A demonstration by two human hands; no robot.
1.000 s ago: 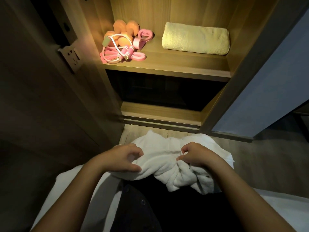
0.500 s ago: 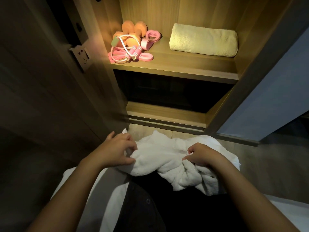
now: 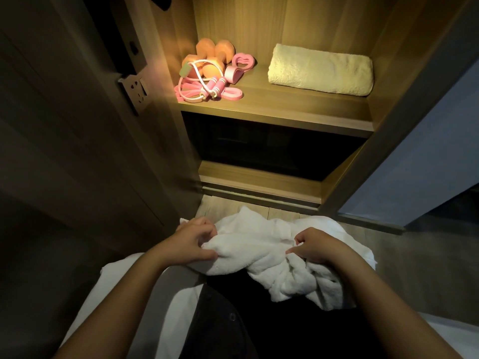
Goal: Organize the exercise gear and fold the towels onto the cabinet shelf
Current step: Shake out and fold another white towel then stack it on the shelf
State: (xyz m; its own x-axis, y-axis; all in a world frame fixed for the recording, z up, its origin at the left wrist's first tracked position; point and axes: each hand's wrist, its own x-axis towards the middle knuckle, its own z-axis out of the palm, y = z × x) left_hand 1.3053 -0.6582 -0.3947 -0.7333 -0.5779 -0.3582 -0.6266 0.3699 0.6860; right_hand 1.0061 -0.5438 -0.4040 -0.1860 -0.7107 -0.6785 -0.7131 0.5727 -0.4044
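Rolled cream towel (image 3: 321,69) on shelf (image 3: 272,114), white towel (image 3: 259,252) crumpled

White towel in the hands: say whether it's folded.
Not folded: white towel lies bunched and twisted, left hand and right hand gripping it.

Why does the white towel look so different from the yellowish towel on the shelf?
The white towel is crumpled and bunched; the yellowish towel is neatly folded. The white towel is gripped by the left hand and right hand; the yellowish towel lies untouched on the shelf. The white towel looks bright white; the yellowish towel looks cream. Both look fluffy.
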